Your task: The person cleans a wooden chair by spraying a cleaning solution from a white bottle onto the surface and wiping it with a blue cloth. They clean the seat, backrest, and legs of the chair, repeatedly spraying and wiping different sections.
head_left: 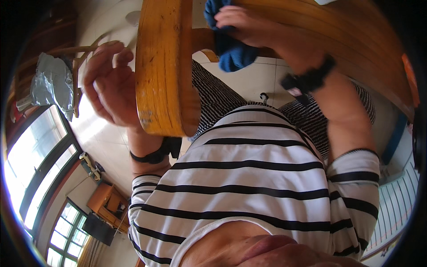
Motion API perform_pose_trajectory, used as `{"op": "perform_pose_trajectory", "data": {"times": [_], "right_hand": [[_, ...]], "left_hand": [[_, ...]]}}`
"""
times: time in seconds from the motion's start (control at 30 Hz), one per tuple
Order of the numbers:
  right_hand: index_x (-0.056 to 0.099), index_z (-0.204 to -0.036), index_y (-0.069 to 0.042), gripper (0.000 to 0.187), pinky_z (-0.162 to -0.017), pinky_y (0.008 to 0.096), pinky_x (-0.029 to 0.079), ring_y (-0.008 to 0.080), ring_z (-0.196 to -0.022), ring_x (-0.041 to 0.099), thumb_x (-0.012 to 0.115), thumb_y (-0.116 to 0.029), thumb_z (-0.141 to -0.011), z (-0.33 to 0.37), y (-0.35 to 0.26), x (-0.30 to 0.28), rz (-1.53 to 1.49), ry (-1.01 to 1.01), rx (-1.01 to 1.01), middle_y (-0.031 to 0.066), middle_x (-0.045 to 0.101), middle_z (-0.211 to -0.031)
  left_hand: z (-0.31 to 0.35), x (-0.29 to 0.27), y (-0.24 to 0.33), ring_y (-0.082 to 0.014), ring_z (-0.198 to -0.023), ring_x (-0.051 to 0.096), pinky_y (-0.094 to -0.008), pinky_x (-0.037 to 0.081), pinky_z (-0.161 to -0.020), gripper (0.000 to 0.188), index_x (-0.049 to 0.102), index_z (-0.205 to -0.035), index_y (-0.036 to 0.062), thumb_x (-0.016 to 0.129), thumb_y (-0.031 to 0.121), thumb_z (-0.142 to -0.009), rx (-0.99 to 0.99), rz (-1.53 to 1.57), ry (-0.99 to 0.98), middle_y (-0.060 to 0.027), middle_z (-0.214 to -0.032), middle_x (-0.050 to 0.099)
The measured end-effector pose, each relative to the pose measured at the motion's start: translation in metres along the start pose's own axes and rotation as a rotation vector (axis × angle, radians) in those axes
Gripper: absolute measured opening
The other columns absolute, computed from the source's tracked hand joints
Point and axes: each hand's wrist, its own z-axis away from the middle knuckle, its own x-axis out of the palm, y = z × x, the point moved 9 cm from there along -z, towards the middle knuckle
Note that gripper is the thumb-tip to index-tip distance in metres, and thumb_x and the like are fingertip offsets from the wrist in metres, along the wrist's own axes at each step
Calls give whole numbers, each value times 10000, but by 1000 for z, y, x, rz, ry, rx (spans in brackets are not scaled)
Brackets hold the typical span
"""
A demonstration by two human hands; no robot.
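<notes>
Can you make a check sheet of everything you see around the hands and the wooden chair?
Surface: pale floor tiles below.
Job's things: blue cloth pressed on a wooden chair part.
Clutter: silver crumpled sheet at left.
Grippers: right hand presses the cloth; left hand grips the chair part's edge; dark band on each wrist.
Cables: nothing seen.
Surroundings: large windows, wooden cabinet, striped shirt.

Pale tiled floor (249,80). Large dark-framed windows (40,164) at left, bright daylight. Wooden cabinet (106,202) near windows. Railing (396,209) at right.
</notes>
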Motion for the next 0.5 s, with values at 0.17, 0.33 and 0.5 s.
{"op": "perform_pose_trajectory", "data": {"times": [0.17,0.33,0.5], "right_hand": [[578,-1211,-64,476,-1121,417,353,280,-1326,433,640,94,-766,28,-13,-39,-109,-94,39,108,552,-1326],[605,-995,-72,342,-935,441,427,336,-1058,526,621,-20,-657,-27,-15,-20,-317,-20,-219,114,599,-1028],[591,-1244,-54,590,-1125,423,346,289,-1347,409,650,147,-692,17,-15,-45,-80,-253,-20,101,545,-1343]], "left_hand": [[-10,-5,-12,-296,-1088,582,-393,513,-847,420,501,-1239,-18,319,296,-1027,-39,234,-29,-207,-1219,571],[-17,9,-21,-292,-1055,600,-384,524,-849,422,510,-1206,-38,319,296,-1034,19,53,-83,-231,-1183,586],[-5,-28,-43,-270,-1022,630,-361,547,-834,323,539,-1160,-43,419,222,-1019,-127,85,26,-215,-1145,611]]}}
